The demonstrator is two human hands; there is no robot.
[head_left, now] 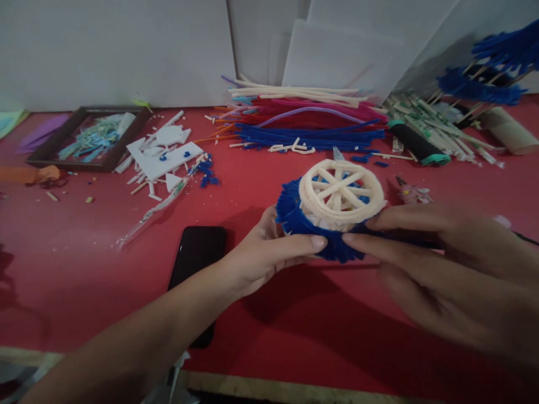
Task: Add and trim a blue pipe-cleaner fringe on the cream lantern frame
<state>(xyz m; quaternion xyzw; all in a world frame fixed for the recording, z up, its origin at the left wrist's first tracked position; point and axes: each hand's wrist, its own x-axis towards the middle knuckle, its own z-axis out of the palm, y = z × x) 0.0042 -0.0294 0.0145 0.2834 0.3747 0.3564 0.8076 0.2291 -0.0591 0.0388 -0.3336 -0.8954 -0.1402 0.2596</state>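
A small round craft piece (pixel 337 207) sits at the middle of the red table: a cream pipe-cleaner wheel with spokes on top of a blue fuzzy base. My left hand (pixel 269 252) grips its left side, thumb along the front of the blue rim. My right hand (pixel 438 264) holds the right side, with fingers pinching the blue pipe cleaner at the front edge. Both hands are closed on the piece.
A black phone (pixel 196 264) lies face down by my left forearm. Behind the piece lies a pile of coloured pipe cleaners (pixel 307 120). A dark wooden frame (pixel 84 137), white foam scraps (pixel 164 154), a black roll (pixel 415 143) and blue craft pieces (pixel 488 67) stand at the back.
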